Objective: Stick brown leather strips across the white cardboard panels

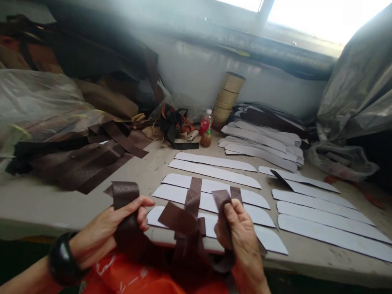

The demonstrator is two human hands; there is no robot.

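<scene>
My left hand (127, 218), with a black band on its wrist, is closed around a dark brown leather strip (125, 196) near the table's front edge. My right hand (240, 232) pinches another part of the brown strips (222, 200), thumb on top. Between the hands more brown strips (179, 218) hang in loops over my orange apron (137, 273); whether they are one piece or several I cannot tell. Some lie across the white curved-end panels (174, 192) laid out in rows just beyond my hands.
More white panels (324, 228) lie in rows at the right, with a stack of them (260, 139) behind. Brown strips (88, 163) are heaped at the left. A red-labelled bottle (206, 122), a small brush-topped jar (205, 140) and a tape-like column (228, 96) stand at the back.
</scene>
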